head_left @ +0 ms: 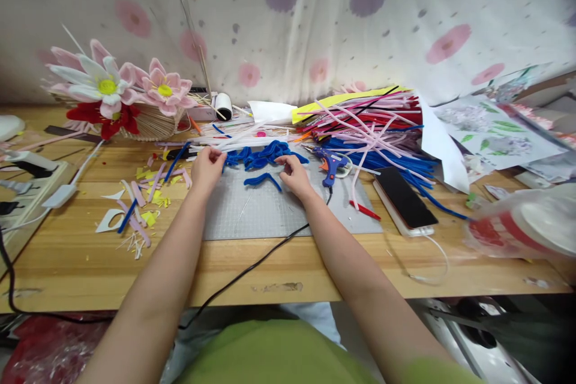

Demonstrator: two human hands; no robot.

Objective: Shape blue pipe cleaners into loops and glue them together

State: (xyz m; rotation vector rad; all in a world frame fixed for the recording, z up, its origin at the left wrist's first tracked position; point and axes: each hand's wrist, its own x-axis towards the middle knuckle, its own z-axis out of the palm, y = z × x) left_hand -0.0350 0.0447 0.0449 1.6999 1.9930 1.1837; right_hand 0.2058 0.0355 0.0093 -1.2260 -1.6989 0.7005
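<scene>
Several folded blue chenille stem pieces (pixel 257 158) lie in a row on the grey cutting mat (pixel 243 216). At the row's left end is my left hand (pixel 207 169), its fingers curled together with the tips against the blue; what they pinch is hard to make out. My right hand (pixel 294 175) hovers by the right end, index finger and thumb apart, with nothing visible between them. Between the hands, nearer me, one bent blue chenille piece (pixel 263 180) lies by itself. A blue glue gun (pixel 332 167) rests right of my right hand.
Bundled chenille stems (pixel 373 126) lie behind the glue gun, whose black cord (pixel 256 264) crosses the mat and table edge. Fuzzy flowers (pixel 108 87) stand back left, above scattered scraps (pixel 148 201). On the right are a phone (pixel 407 198), red tweezers-like tool (pixel 364 210) and bagged cup (pixel 526 222).
</scene>
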